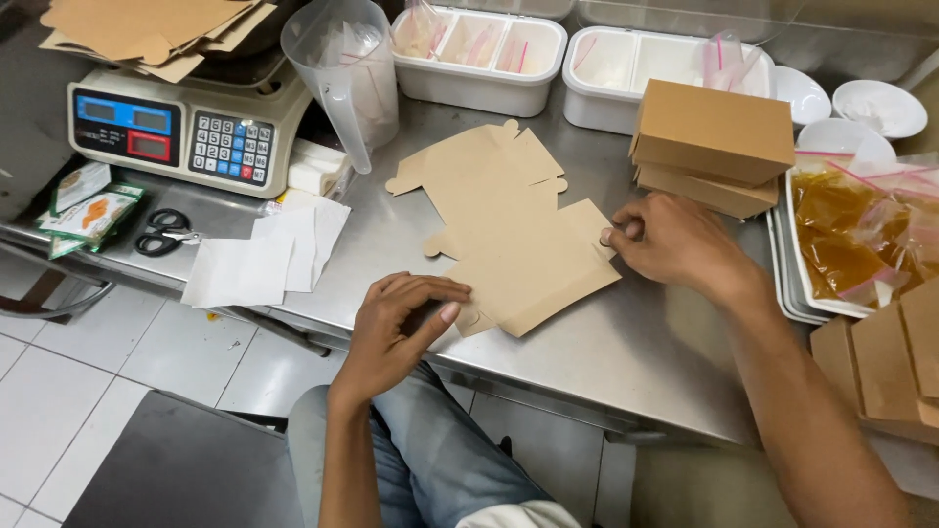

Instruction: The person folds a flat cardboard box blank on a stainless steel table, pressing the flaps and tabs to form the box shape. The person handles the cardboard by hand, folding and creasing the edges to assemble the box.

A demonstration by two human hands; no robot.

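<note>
scale: a digital weighing scale (186, 122) sits way off to the far left of the left hand, with a loose pile of flat brown cardboard sheets (156, 29) stacked on its pan.

packets and scissors: green sachets (88, 210) and black-handled scissors (164, 233) lie out left of the left hand, close to the worktop edge.

paper: a few white paper sheets (259, 259) are just left of the left hand, overlapping each other.

jug: a clear plastic measuring jug (344, 73) stands up beyond the left hand, next to the scale.

left hand: the left hand (396, 328) has its fingers together and bent, fingertips and thumb pressing on the near left corner of the flat box blank.

box blank: the unfolded brown cardboard box blank (509, 240) lies flat on the steel worktop (626, 342), right between both hands and touched by each.

tubs: two white divided tubs (479, 54) with small clear bags in them sit at the back, well beyond both hands.

right hand: the right hand (675, 240) is curled up, thumb and fingertips pinching the right edge tab of the blank.

finished boxes: a stack of folded brown boxes (714, 142) sits just beyond the right hand, nearly touching it.

bowls: white bowls (861, 108) are further back to the right.

tray: a white tray (807, 279) right of the right hand holds bags of orange sauce (851, 230).

more boxes: brown boxes (890, 357) sit at the far right edge.
</note>
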